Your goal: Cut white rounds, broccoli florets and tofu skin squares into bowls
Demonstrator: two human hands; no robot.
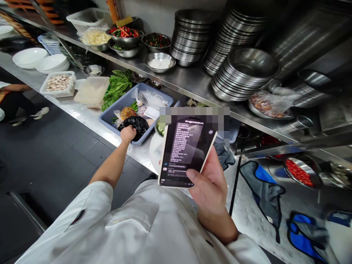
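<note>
My right hand [210, 183] grips a smartphone [187, 150] upright before me, thumb on the lower edge of its lit screen, which shows lines of text. Further off, my left hand [128, 133] is closed on a black plastic bag [134, 126] that sits in a blue-grey tub [108, 123]. What the bag contains is hidden. Around it in the tub lie clear plastic bags [154, 98], some green vegetable stalks [134, 106] and a white packet [152, 113]. The phone covers part of a bowl of green pieces [158, 128] beside the tub.
Leafy greens [117, 88], a lidded plastic box [92, 91] and a basket of sliced mushrooms [58, 83] stand left of the tub. Stacked steel bowls [243, 77] and bowls of chopped peppers [125, 33] line the shelf above. Cloths [261, 190] lie at right. Another person [19, 99] is far left.
</note>
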